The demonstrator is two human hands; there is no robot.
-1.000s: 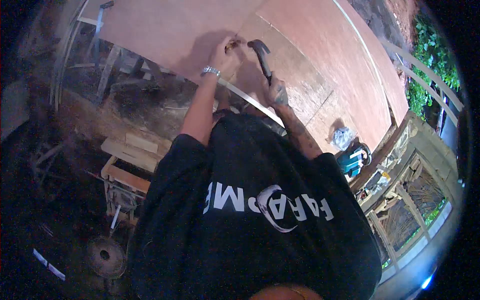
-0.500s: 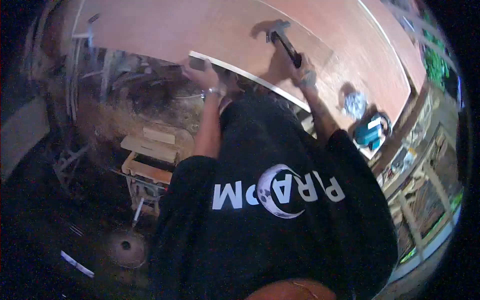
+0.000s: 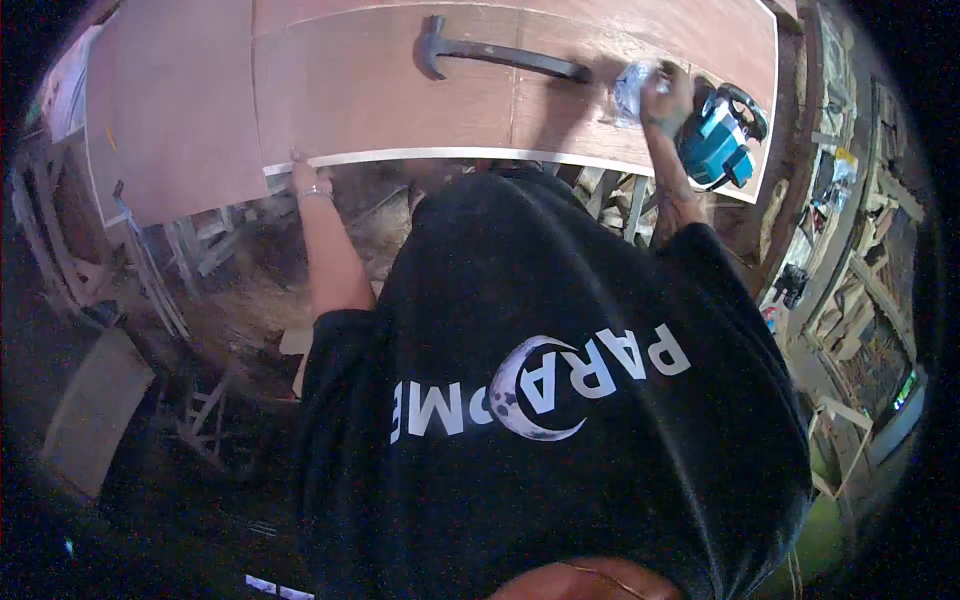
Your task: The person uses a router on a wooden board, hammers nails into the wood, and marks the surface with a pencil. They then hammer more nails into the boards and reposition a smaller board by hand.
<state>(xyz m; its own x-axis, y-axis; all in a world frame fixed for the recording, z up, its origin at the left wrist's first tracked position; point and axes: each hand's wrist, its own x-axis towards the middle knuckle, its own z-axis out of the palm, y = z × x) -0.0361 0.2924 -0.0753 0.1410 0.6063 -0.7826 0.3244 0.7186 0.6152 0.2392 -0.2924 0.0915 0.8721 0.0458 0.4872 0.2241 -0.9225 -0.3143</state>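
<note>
My left hand point(image 3: 310, 178), with a band at the wrist, grips the near edge of a reddish wooden board point(image 3: 380, 90) at the end of its pale edge strip point(image 3: 430, 153). The thumb lies on top; the other fingers are mostly hidden. My right hand point(image 3: 668, 105) is on a clear plastic bag point(image 3: 630, 92), its fingers bent and a little blurred. What the bag contains cannot be made out. A claw hammer point(image 3: 510, 58) lies on the board, its head to the left and handle end close to the bag. Right of my right hand stands a teal power tool point(image 3: 718, 140).
A clamp-like metal bar point(image 3: 122, 200) stands at the board's left corner. Wood offcuts and a frame point(image 3: 838, 445) lie along the right side, near a shelf of small items point(image 3: 795, 285). Dark floor with scraps shows below on the left.
The hammer has left my right hand and lies on the board. That hand has moved right to the plastic bag. My left hand stays at the board's edge; the view has turned.
</note>
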